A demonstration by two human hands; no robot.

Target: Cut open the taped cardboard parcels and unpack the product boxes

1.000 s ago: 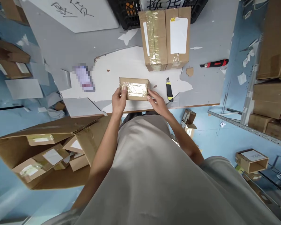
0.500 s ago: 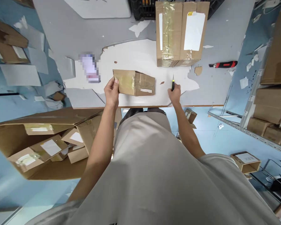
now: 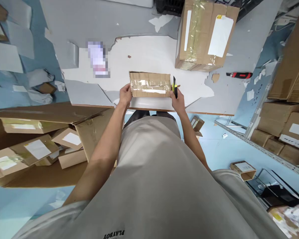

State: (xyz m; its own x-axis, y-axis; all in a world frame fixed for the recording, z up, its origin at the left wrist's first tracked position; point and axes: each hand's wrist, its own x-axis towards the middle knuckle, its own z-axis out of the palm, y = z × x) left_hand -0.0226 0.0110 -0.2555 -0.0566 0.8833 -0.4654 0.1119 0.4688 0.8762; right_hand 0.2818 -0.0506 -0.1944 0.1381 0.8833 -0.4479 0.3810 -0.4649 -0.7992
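Note:
A small taped cardboard box point(image 3: 150, 83) is held between my two hands, just above the near edge of the worktable point(image 3: 87, 94). My left hand point(image 3: 125, 94) grips its left end, fingers closed against the side. At the other end, my right hand point(image 3: 178, 100) is closed around a yellow and black utility knife point(image 3: 174, 89), and its fingers touch the box's right side. The knife points away from me, toward the table's far side. Tape and a white label strip show on the box face turned to me.
Larger taped boxes point(image 3: 204, 36) stand at the back right. A red and black cutter point(image 3: 239, 75) lies right of them. A pixelated item point(image 3: 98, 59) lies left. Below left, a big open carton point(image 3: 94, 132) holds several boxes. Shelved boxes point(image 3: 274, 124) line the right.
The small box has turned so its long taped face is toward me. My right hand, with the knife, has moved left to the box's right end.

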